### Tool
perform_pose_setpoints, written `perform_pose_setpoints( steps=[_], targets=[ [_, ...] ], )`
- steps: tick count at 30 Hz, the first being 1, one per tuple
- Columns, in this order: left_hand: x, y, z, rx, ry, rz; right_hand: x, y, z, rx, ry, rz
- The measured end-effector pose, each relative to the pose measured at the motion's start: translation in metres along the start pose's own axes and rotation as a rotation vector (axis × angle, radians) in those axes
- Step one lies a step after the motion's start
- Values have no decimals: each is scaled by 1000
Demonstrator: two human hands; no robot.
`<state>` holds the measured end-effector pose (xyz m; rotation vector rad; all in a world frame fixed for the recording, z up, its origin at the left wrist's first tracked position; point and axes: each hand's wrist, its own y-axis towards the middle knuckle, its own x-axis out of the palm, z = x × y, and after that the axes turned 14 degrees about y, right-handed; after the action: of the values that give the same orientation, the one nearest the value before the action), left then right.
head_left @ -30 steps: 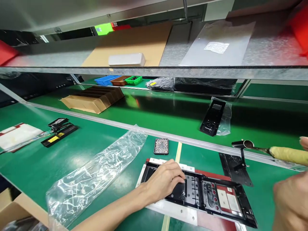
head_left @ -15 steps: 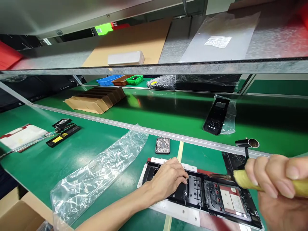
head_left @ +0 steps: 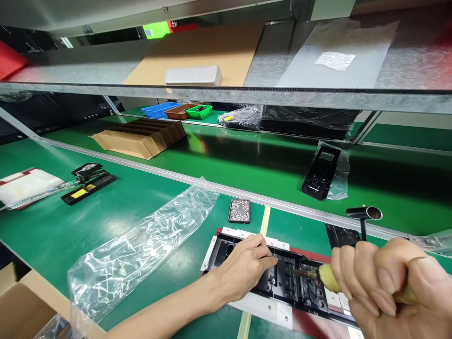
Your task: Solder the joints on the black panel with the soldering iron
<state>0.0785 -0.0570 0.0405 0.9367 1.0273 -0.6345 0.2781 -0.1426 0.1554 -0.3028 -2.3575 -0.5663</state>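
A long black plastic panel (head_left: 282,282) lies in a white and red fixture (head_left: 268,310) at the near edge of the green bench. My left hand (head_left: 247,266) rests on the panel's left part, fingers curled and pressing it down. My right hand (head_left: 384,287) is closed around the yellow handle of a soldering iron (head_left: 326,277). The iron's metal tip (head_left: 300,272) points left and sits on the panel just right of my left fingertips. A small black dish of tiny silver parts (head_left: 239,210) stands behind the fixture.
An empty clear plastic bag (head_left: 141,245) lies to the left. The iron's black stand (head_left: 363,216) is at the right. A bagged black panel (head_left: 323,172) rests on the conveyor belt beyond the rail. Cardboard trays (head_left: 141,136), small bins (head_left: 176,110) and a black tool (head_left: 86,181) are farther off.
My right hand brought the soldering iron from its stand at the far right down and left, so the tip now rests on the panel. My left hand stayed on the panel.
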Motion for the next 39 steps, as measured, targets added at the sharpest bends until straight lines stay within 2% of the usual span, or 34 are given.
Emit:
perform_pose_setpoints(
  steps=[5,9,11,14,16,18,23,28,39],
  targets=[
    [-3,-1,2,5,47,-23,17,2,4,85,-20,4],
    [-22,-3,1,21,78,40,26,4,9,97,-93,-34],
    [-34,-7,-8,-1,65,162,27,3,13,105,-106,-34],
    [-45,-15,-33,-83,43,421,26,0,20,140,-111,-42],
    [-45,-22,-54,-140,60,562,26,-2,25,161,-122,-57],
    [-42,-30,-72,-188,93,634,28,-4,30,176,-142,-68],
    [-35,-44,-93,-261,130,657,31,-6,36,211,-184,-66],
    [-34,-44,-94,-263,165,689,30,-7,36,189,-203,-67],
    [-27,-46,-94,-250,202,654,33,-8,44,180,-245,-64]
  ],
)
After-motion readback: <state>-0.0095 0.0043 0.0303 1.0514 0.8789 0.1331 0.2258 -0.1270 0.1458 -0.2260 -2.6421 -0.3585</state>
